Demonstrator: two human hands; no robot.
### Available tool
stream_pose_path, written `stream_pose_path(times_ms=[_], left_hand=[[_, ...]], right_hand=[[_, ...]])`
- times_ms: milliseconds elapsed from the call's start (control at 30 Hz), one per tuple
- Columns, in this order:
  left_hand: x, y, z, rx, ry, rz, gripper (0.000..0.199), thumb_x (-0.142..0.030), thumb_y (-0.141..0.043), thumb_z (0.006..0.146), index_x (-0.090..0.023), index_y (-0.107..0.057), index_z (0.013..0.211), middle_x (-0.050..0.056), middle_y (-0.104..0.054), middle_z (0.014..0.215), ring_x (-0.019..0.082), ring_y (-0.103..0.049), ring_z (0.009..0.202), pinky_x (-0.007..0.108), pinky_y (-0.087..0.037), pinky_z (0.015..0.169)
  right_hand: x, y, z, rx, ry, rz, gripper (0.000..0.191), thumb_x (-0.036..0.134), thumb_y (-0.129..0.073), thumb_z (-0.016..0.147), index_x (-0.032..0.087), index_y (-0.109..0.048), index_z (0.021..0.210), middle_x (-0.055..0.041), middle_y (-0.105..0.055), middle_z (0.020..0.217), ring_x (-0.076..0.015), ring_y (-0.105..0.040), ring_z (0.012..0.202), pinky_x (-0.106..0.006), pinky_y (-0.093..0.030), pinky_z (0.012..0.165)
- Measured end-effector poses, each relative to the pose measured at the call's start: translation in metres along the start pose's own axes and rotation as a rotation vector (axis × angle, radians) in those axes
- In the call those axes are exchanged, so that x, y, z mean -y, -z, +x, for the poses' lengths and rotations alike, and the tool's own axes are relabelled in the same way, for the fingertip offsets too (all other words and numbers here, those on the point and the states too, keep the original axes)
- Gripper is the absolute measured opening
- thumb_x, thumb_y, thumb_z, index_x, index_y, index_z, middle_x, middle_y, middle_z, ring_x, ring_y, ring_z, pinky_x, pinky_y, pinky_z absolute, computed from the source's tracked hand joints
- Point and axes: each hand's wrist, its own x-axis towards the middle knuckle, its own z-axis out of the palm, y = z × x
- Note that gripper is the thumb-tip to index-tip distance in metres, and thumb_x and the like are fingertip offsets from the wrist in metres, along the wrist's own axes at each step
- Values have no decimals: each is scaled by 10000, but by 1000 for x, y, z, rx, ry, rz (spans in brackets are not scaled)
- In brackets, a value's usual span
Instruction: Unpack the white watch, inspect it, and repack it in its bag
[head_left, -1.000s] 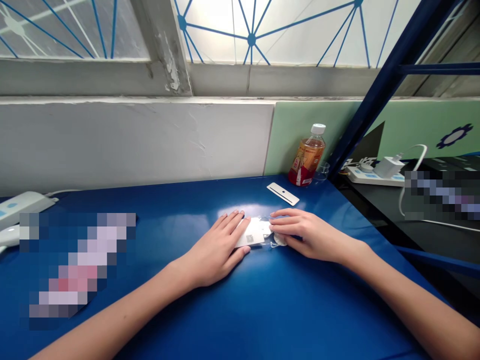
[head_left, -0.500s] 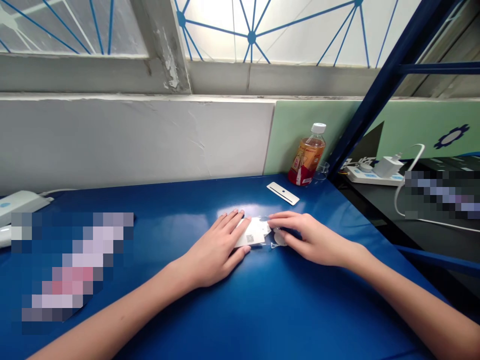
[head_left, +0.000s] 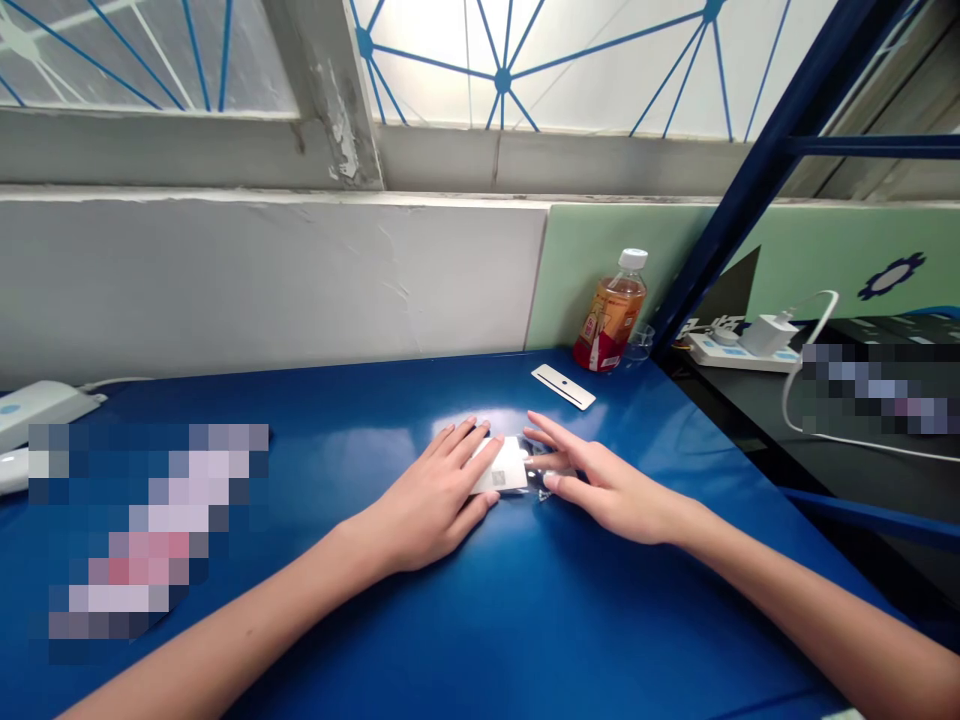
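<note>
My left hand (head_left: 442,495) lies flat on the blue table, its fingers stretched over a white card (head_left: 510,465) with a small printed square code. The card appears to be in a clear plastic bag (head_left: 534,482), whose right end shows past the card. My right hand (head_left: 607,485) is at that end, fingers apart and reaching over the plastic. A small pale thing lies partly under the right fingers; its kind cannot be made out. Whether the right fingertips touch the bag is unclear.
Behind the hands lies a flat white slotted piece (head_left: 564,387). A drink bottle (head_left: 611,312) with a white cap stands by the wall. White devices (head_left: 52,412) are at far left beside a blurred-out item. A power strip (head_left: 742,352) sits beyond the blue frame (head_left: 739,230) on the right.
My right hand's fingers have spread and extended left over the bag's end, the index finger lifting. The round pale piece seen by the thumb is now mostly covered. The left hand stays put.
</note>
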Motion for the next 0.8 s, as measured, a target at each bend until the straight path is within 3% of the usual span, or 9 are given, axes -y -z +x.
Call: stream_pose_path(times_ms=[100, 167, 200, 300, 367, 433, 600, 800], left_hand=[[-1, 2, 0, 10, 14, -7, 570, -423, -356, 1015, -175, -263, 1520, 139, -291, 1575, 312, -179, 1476, 507, -222, 1175], [-2, 4, -1, 25, 26, -6, 575, -453, -336, 1019, -186, -262, 1523, 132, -273, 1583, 313, -170, 1477, 509, -220, 1174], [-2, 5, -1, 37, 33, -5, 576, -462, -320, 1023, -186, -261, 1524, 130, -266, 1585, 312, -166, 1478, 507, -218, 1175], [-3, 6, -1, 57, 47, -7, 567, -456, -276, 1035, -173, -262, 1526, 130, -267, 1584, 302, -171, 1478, 496, -214, 1178], [-2, 5, -1, 50, 46, -8, 558, -448, -271, 1037, -176, -268, 1524, 126, -278, 1581, 296, -182, 1476, 492, -214, 1178], [-1, 3, -1, 36, 41, -7, 553, -450, -277, 1037, -189, -268, 1525, 121, -285, 1580, 295, -190, 1475, 492, -216, 1177], [-2, 2, -1, 39, 50, -7, 567, -465, -277, 1035, -184, -266, 1527, 126, -291, 1577, 308, -194, 1473, 500, -214, 1175], [-3, 2, 0, 53, 59, 9, 620, -476, -314, 1023, -129, -232, 1530, 142, -266, 1582, 302, -162, 1480, 481, -208, 1181]], right_hand=[[5, 10, 0, -9, 42, -150, 557, 292, -510, 940, 177, -384, 1470, -146, -615, 1334, -265, -590, 1225, -433, -482, 1001], [8, 17, 0, -128, 120, -357, 373, 285, -491, 950, 183, -594, 1294, -120, -676, 1243, -271, -616, 1178, -433, -485, 992], [8, 20, 0, -211, 134, -473, 356, 280, -485, 948, 169, -623, 1257, -130, -686, 1217, -287, -625, 1156, -454, -490, 976], [8, 23, 0, -319, 89, -645, 370, 280, -481, 941, 137, -635, 1246, -144, -734, 1094, -304, -689, 1001, -467, -539, 859], [8, 21, 0, -281, 42, -560, 366, 298, -489, 945, 159, -633, 1252, -109, -761, 1005, -268, -722, 864, -408, -569, 757], [9, 18, 0, -246, 36, -399, 366, 315, -505, 948, 186, -616, 1272, -84, -762, 1014, -240, -728, 856, -354, -578, 716], [9, 10, 2, -118, 151, -189, 371, 283, -522, 951, 185, -584, 1304, -104, -687, 1230, -241, -653, 1123, -385, -529, 952], [4, 0, 2, -124, 316, -486, 383, 308, -530, 953, 175, -584, 1308, -146, -609, 1287, -257, -581, 1184, -411, -493, 999]])
